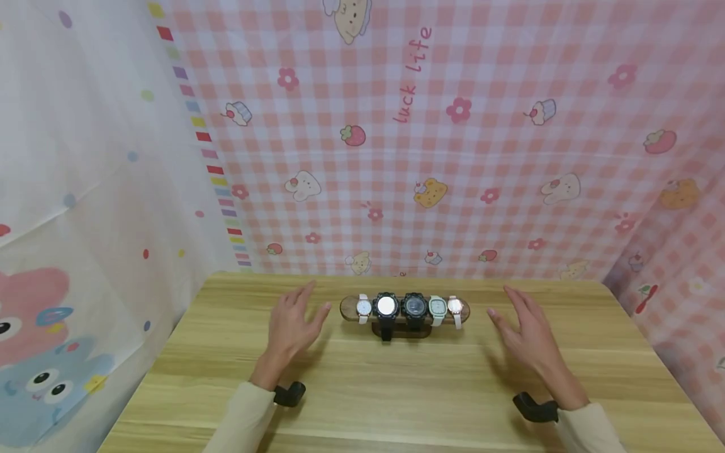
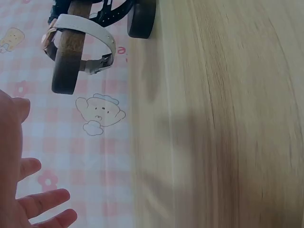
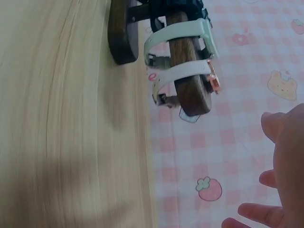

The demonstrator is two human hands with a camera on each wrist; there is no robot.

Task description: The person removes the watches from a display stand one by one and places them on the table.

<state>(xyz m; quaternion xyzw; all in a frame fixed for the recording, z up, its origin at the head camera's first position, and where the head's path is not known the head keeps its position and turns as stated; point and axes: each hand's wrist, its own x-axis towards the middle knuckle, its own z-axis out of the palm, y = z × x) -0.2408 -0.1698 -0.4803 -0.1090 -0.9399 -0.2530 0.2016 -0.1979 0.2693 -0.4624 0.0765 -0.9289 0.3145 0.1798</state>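
Note:
A dark wooden watch stand (image 1: pixel 403 331) stands near the back of the table, its horizontal bar carrying several wristwatches. From left to right hang a white-strapped watch (image 1: pixel 364 307), a black watch with a bright face (image 1: pixel 387 306), a second black watch (image 1: pixel 415 306), a mint green watch (image 1: pixel 437 306) and a watch with white strap and rose-gold case (image 1: pixel 455 306). My left hand (image 1: pixel 291 321) hovers left of the stand, fingers spread, holding nothing. On the other side, my right hand (image 1: pixel 523 330) is likewise held apart from the bar, fingers extended.
The light wood table (image 1: pixel 362 390) ends at a pink checked cloth (image 1: pixel 374 157) hanging behind it. A white patterned curtain (image 1: pixel 113 207) hangs at the left. Black wrist mounts (image 1: pixel 290 394) sit at both wrists.

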